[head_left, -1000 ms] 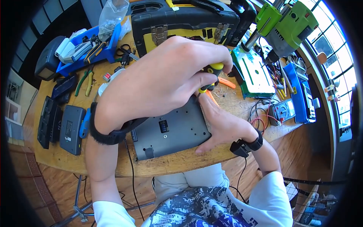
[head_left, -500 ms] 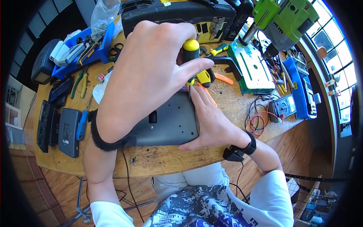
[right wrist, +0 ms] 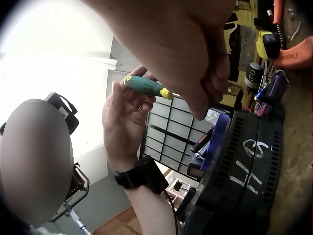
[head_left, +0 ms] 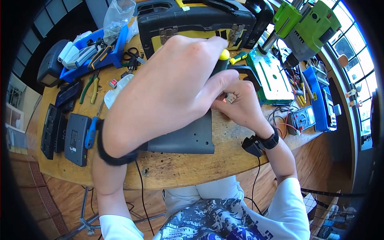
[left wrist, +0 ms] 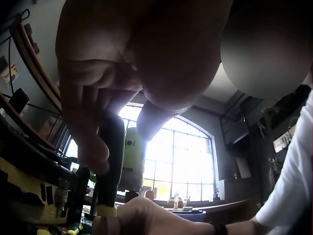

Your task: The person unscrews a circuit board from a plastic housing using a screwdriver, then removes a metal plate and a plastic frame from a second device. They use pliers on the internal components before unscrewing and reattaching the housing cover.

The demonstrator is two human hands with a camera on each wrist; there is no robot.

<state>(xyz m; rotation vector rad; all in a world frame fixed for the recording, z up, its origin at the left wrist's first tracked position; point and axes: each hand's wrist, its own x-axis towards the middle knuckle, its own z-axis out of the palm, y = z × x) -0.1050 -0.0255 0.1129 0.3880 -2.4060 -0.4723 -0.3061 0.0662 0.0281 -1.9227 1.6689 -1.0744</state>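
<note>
Your left hand [head_left: 160, 92] curls loosely round the rounded green handle of the yellow-ended screwdriver [right wrist: 143, 85], above the worktop [head_left: 176, 170]. Your right hand [head_left: 244, 106] has its grip bent closed at the slim metal shaft, its fingertips partly hidden. Below your left hand, the smooth, dark grey casing [head_left: 180, 138] lies flat on the scuffed wood, small round holes near its corner.

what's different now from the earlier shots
The right hand let go of the dark casing and moved to the shaft end of the screwdriver; its grip there is hidden. The casing has turned slightly clockwise since the first shot. The left hand still holds the screwdriver.
</note>
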